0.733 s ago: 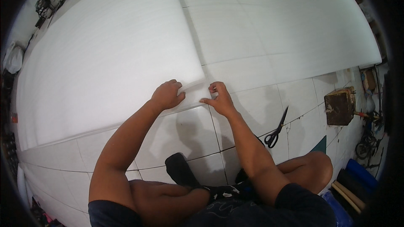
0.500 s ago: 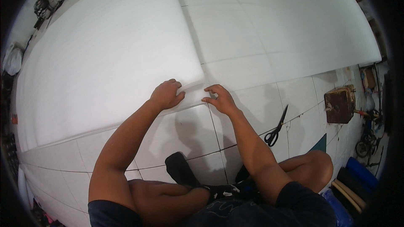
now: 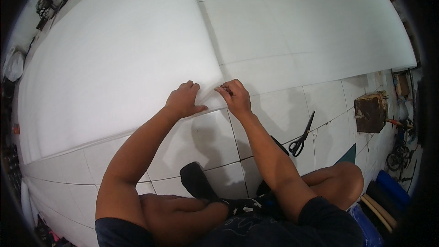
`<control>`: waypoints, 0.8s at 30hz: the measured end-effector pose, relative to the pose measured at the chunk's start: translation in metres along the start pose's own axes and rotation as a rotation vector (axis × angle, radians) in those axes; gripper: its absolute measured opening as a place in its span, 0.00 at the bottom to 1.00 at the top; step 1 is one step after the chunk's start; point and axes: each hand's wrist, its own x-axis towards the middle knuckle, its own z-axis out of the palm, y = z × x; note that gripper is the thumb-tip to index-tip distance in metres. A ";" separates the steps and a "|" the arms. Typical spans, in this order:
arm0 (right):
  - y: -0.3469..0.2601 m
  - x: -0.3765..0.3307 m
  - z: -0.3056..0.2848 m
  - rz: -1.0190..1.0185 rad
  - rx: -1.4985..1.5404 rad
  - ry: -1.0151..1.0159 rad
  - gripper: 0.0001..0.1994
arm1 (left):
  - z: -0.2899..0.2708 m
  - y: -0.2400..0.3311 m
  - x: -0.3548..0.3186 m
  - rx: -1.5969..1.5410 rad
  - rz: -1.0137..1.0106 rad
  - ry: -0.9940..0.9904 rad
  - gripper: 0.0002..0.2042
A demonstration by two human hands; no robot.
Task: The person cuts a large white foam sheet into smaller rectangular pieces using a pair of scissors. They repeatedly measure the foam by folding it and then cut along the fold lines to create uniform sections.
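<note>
A large, thin white foam sheet point(image 3: 114, 64) lies spread on the tiled floor, its left part in folded layers that look thicker and more opaque. My left hand point(image 3: 184, 99) rests on the near edge of these layers, close to their right corner, with the thumb stretched away from the fingers. Just to its right, my right hand point(image 3: 235, 96) pinches the corner of the layers between thumb and fingers. A pair of black scissors point(image 3: 299, 142) lies on the tiles to the right of my right forearm, blades pointing away.
A single translucent layer of the sheet covers the floor at the far right. Beyond the scissors stands a brown block-shaped object point(image 3: 369, 113). A green piece point(image 3: 346, 154) lies near my right knee. Blue, black and tan rolls point(image 3: 388, 190) are at the lower right.
My right hand has moved slightly up and left, and its fingers have closed on the sheet's corner. My left hand has shifted a little, its thumb now further out.
</note>
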 end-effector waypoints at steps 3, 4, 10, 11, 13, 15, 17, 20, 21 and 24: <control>0.008 -0.003 0.003 0.189 0.109 -0.043 0.17 | 0.009 -0.013 0.010 -0.019 0.028 0.004 0.21; 0.013 -0.006 -0.001 0.192 0.058 -0.099 0.19 | 0.010 -0.018 0.011 -0.027 0.035 0.013 0.21; 0.034 -0.016 -0.012 -0.030 -0.221 -0.310 0.21 | 0.008 -0.019 0.014 -0.061 0.074 0.029 0.20; 0.033 -0.016 -0.011 -0.011 -0.219 -0.330 0.20 | 0.007 -0.018 0.013 -0.063 0.064 0.014 0.20; 0.029 -0.017 -0.006 -0.090 -0.234 -0.235 0.17 | 0.008 -0.023 0.011 -0.069 0.062 0.024 0.22; 0.026 -0.017 -0.002 -0.113 -0.274 -0.184 0.14 | 0.007 -0.020 0.009 -0.060 0.051 0.005 0.24; 0.025 -0.013 0.000 -0.081 -0.339 -0.178 0.12 | 0.002 -0.008 0.007 -0.035 0.032 -0.045 0.26; 0.015 -0.008 0.005 -0.155 -0.211 -0.062 0.13 | -0.004 0.000 0.003 0.048 0.033 -0.086 0.28; 0.011 -0.007 0.007 -0.128 -0.153 -0.068 0.13 | -0.002 -0.003 0.003 0.035 0.024 -0.064 0.27; 0.005 -0.007 0.008 0.028 -0.020 -0.083 0.12 | 0.007 -0.013 0.006 -0.011 0.021 -0.005 0.25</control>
